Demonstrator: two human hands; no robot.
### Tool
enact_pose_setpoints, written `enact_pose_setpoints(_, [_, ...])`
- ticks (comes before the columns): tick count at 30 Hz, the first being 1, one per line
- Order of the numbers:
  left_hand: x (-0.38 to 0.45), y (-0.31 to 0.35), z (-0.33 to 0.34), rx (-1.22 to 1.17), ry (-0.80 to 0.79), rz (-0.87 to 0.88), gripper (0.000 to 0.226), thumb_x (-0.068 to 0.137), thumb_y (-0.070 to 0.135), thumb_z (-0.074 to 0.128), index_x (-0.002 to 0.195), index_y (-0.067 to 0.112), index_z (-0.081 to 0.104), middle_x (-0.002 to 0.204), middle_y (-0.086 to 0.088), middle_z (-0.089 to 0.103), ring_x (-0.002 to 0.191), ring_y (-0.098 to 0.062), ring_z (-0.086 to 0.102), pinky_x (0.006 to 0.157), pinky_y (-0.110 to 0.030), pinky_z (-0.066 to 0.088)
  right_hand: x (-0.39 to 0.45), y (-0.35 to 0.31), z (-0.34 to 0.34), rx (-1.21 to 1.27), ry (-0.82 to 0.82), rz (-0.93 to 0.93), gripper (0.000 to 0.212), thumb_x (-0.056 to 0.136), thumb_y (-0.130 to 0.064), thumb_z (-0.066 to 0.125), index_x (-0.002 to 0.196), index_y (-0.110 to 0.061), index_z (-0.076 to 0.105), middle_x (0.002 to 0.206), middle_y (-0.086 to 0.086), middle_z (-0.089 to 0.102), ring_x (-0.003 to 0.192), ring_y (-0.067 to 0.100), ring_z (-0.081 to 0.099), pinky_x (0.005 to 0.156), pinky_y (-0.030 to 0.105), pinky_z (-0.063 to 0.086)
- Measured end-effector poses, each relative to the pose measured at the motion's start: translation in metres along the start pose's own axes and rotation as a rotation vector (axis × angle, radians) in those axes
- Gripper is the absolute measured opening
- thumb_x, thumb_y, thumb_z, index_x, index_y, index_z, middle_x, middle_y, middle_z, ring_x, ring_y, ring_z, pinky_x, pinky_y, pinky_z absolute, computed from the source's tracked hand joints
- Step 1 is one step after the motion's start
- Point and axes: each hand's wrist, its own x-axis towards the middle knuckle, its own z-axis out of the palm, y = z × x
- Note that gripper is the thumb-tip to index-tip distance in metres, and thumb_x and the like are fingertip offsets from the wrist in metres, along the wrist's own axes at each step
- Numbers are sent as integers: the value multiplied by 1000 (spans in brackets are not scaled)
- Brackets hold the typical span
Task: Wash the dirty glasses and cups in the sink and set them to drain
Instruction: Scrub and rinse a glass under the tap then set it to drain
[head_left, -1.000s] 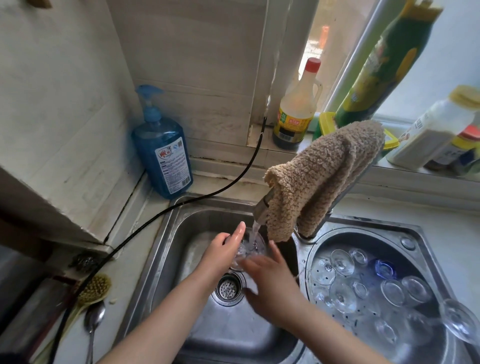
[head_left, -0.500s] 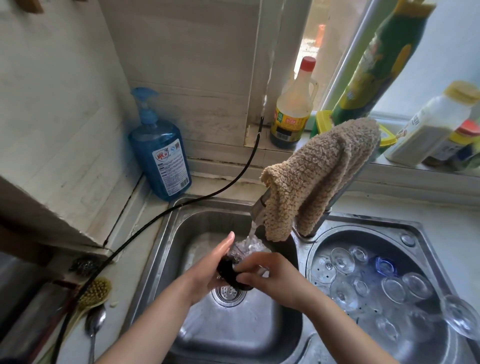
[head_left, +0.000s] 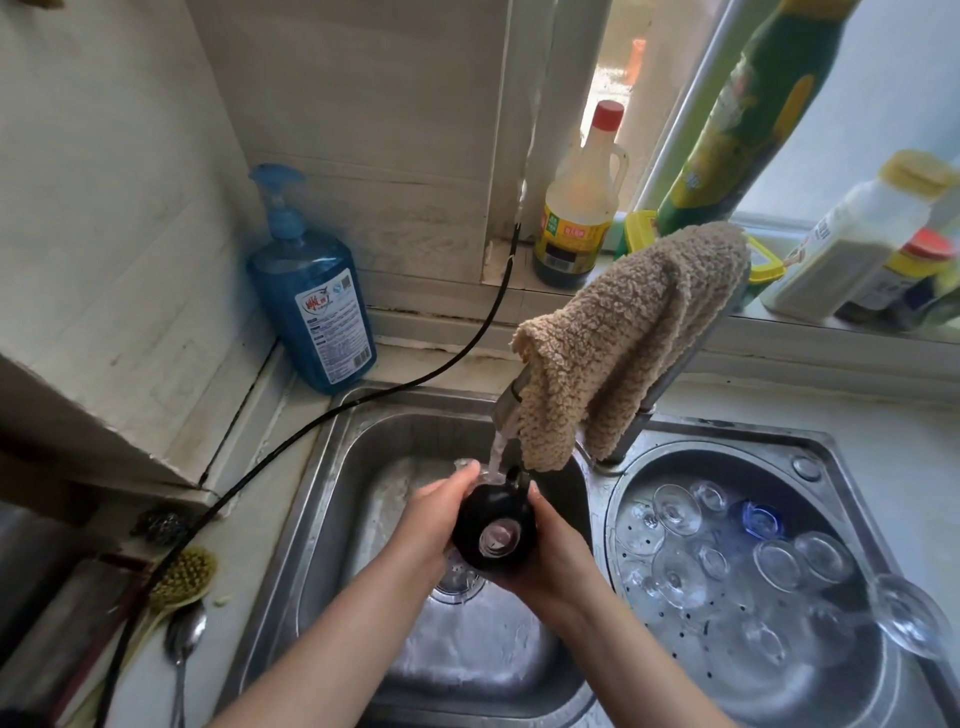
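A black cup (head_left: 493, 525) with a clear glass bottom is held over the left sink basin (head_left: 374, 457), tipped so its base faces me. Water runs from the tap (head_left: 506, 405) onto its far end. My left hand (head_left: 431, 525) grips the cup's left side and my right hand (head_left: 556, 556) cradles its right side and underside. Several clear glasses (head_left: 675, 512) and one blue glass (head_left: 761, 522) stand upside down in the perforated drain basin (head_left: 810, 670) on the right.
A tan cloth (head_left: 623, 332) hangs over the tap. A blue soap pump bottle (head_left: 311, 296) stands left of the sink, with a black hose (head_left: 363, 395) running past it. A brush (head_left: 182, 577) and spoon (head_left: 182, 639) lie at the left. Bottles (head_left: 582, 202) line the window sill.
The cup has been turned from mouth-up under the stream to tipped over, its dark body and glass base now facing me. Both hands shifted around it and moved slightly lower.
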Motion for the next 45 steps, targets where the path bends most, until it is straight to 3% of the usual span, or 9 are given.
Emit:
enact_pose_setpoints(9, [9, -6, 13, 255, 295, 207, 45, 98, 36, 47, 71, 4, 64, 84, -17, 70, 83, -30, 67, 78, -38, 53, -9, 4, 26, -466, 168, -376, 38, 87, -40, 62, 114, -16, 54, 101, 8, 66, 86, 21, 68, 67, 44, 60])
enact_pose_setpoints(16, [-14, -9, -1, 483, 271, 660, 45, 93, 45, 51, 58, 16, 53, 55, 0, 57, 60, -18, 57, 58, -34, 44, -3, -6, 46, -123, -50, 52, 41, 90, -53, 48, 81, -16, 64, 80, 5, 66, 79, 21, 63, 70, 31, 51])
enact_pose_setpoints(21, [-16, -25, -18, 625, 212, 859, 47, 89, 57, 35, 68, 21, 57, 63, 6, 59, 62, -10, 56, 57, -36, 46, 2, -7, 62, -284, -56, -133, 27, 93, -39, 53, 80, -18, 64, 69, 4, 62, 71, 18, 61, 69, 29, 49])
enact_pose_setpoints(28, [-20, 0, -5, 241, 149, 511, 54, 99, 48, 38, 59, 20, 61, 48, 10, 57, 51, -4, 54, 55, -24, 46, 5, 1, 51, -593, 16, -384, 24, 87, -43, 61, 85, -20, 61, 87, 5, 68, 88, 25, 67, 81, 47, 57])
enact_pose_setpoints(30, [-20, 3, -2, 136, 127, 381, 55, 100, 42, 38, 53, 16, 48, 46, 9, 48, 49, -8, 46, 51, -19, 40, 3, -2, 37, -681, 18, -438, 28, 85, -45, 64, 90, -18, 60, 87, 3, 68, 84, 20, 68, 75, 44, 59])
enact_pose_setpoints(35, [-15, 4, 5, -32, 87, 22, 32, 99, 31, 47, 78, 13, 61, 61, 0, 62, 57, -12, 58, 54, -22, 45, 1, -9, 4, -1179, 98, -801, 58, 61, -65, 70, 105, -29, 59, 96, -13, 63, 92, 1, 61, 80, 23, 52])
enact_pose_setpoints(38, [-18, 7, 3, -118, -45, -253, 27, 98, 30, 47, 81, 17, 62, 50, 4, 62, 46, -9, 56, 46, -17, 45, 2, -20, -1, -1421, 128, -830, 63, 51, -68, 71, 101, -31, 56, 93, -13, 61, 91, 8, 59, 77, 28, 52])
enact_pose_setpoints(42, [-26, -3, 0, -102, -124, -181, 17, 94, 30, 57, 95, 15, 66, 57, 0, 62, 67, -15, 59, 70, -34, 52, -4, -27, -3, -1610, 269, -1005, 64, 56, -60, 74, 108, -25, 60, 103, -5, 59, 97, 18, 53, 82, 28, 46])
enact_pose_setpoints(45, [-37, -7, 5, -140, -269, -104, 26, 94, 34, 55, 107, 15, 67, 76, -4, 72, 67, -14, 67, 63, -31, 53, -4, -19, -2, -1703, 344, -1186, 65, 58, -54, 69, 112, -18, 62, 108, 2, 62, 98, 28, 56, 80, 36, 47])
